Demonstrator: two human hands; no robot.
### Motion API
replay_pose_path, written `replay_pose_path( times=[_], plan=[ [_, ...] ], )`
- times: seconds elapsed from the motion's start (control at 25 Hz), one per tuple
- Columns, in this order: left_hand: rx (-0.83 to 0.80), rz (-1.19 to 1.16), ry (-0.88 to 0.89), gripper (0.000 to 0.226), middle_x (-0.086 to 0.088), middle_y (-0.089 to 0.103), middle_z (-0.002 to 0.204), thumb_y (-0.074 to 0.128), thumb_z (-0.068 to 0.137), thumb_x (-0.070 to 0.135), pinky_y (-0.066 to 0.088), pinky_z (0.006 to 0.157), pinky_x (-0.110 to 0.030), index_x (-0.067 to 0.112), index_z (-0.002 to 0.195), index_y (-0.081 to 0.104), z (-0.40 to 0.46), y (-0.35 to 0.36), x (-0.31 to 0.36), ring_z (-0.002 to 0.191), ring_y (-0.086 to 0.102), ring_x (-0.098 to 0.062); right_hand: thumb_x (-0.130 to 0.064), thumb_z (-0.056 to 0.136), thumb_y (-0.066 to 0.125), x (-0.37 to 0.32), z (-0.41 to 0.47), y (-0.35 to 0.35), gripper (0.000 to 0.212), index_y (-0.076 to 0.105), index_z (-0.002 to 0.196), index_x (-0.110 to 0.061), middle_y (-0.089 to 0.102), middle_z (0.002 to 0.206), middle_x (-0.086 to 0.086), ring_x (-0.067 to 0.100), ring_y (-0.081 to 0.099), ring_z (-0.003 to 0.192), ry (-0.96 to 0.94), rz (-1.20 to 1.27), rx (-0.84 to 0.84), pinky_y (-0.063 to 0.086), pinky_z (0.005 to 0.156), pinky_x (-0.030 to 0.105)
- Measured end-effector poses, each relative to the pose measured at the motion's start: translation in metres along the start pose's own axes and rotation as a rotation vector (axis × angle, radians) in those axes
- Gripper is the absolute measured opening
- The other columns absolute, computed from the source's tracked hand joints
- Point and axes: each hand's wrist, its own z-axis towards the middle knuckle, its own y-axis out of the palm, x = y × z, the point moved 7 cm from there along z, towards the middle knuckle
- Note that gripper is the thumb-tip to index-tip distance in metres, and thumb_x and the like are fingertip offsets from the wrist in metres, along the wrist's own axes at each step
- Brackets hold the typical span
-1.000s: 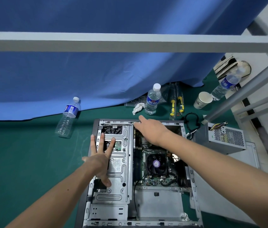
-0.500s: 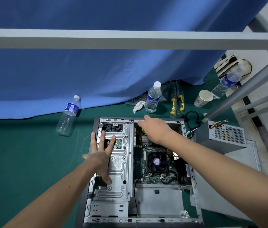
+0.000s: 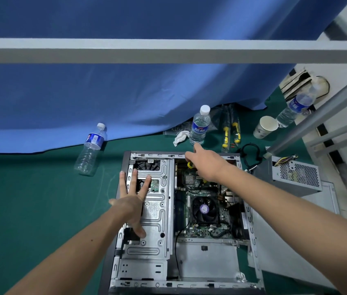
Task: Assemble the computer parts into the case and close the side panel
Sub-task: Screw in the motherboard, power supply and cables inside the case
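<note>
Overhead, left hand (image 3: 133, 204) splayed flat on one open case (image 3: 251, 231); right hand (image 3: 207, 165), grip unclear; three bottles (image 3: 199, 126).

We count three water bottles: one (image 3: 90, 149) lying left of the case, one (image 3: 199, 126) upright behind it, one (image 3: 296, 109) far right. One paper cup (image 3: 265, 126). One open computer case (image 3: 125, 209), one loose power supply (image 3: 296, 177), one CPU fan (image 3: 204, 209). Two yellow-handled tools (image 3: 230, 133). One crumpled tissue (image 3: 180, 137). Two hands: left (image 3: 132, 201), right (image 3: 206, 162).
</note>
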Motion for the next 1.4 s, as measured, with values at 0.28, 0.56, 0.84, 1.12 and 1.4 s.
replay_pose_path(
  times=[0.28,0.56,0.84,1.12,1.4],
  plan=[
    [-0.008,0.013,-0.005,0.160,-0.007,-0.065,0.126,0.088,0.054,0.059,0.037,0.104,-0.065,0.032,0.133,-0.048,-0.006,-0.002,0.002,0.113,-0.056,-0.046,-0.029,0.105,0.038,0.008,0.010,0.011,0.033,0.035,0.133,-0.010,0.038,0.140,0.025,0.037,0.062,0.088,0.186,-0.031,-0.013,0.044,0.064,0.041],
    [-0.017,0.006,-0.012,0.159,-0.006,-0.067,0.122,0.088,0.055,0.059,0.037,0.105,-0.064,0.033,0.131,-0.049,-0.005,-0.003,0.001,0.111,-0.058,-0.045,-0.013,0.101,0.046,0.004,0.001,0.008,0.009,0.046,0.110,-0.012,0.049,0.108,0.014,0.028,0.053,0.066,0.062,-0.068,0.108,0.039,0.056,0.038],
    [-0.027,-0.007,-0.009,0.158,-0.006,-0.066,0.123,0.088,0.056,0.057,0.033,0.106,-0.068,0.032,0.133,-0.048,-0.008,-0.003,0.003,0.110,-0.057,-0.046,0.001,0.090,0.047,0.024,0.002,0.014,0.032,0.038,0.119,-0.011,0.031,0.131,0.019,0.031,0.056,0.080,0.122,0.206,-0.045,0.051,0.072,0.047],
    [-0.032,-0.004,-0.010,0.159,-0.007,-0.066,0.126,0.089,0.055,0.056,0.034,0.106,-0.066,0.032,0.132,-0.048,-0.008,-0.003,0.003,0.114,-0.056,-0.045,-0.037,0.105,0.037,0.000,0.008,0.015,0.030,0.044,0.112,-0.008,0.055,0.107,0.013,0.032,0.062,0.084,0.185,-0.085,0.141,0.038,0.060,0.035],
    [-0.016,-0.003,-0.012,0.162,-0.006,-0.067,0.123,0.089,0.052,0.059,0.037,0.104,-0.066,0.033,0.132,-0.049,-0.003,-0.001,0.001,0.112,-0.057,-0.045,0.009,0.084,0.051,-0.011,0.006,0.014,0.043,0.036,0.120,-0.011,0.035,0.116,0.017,0.026,0.040,0.073,0.015,0.051,0.004,0.035,0.062,0.038]
  ],
)
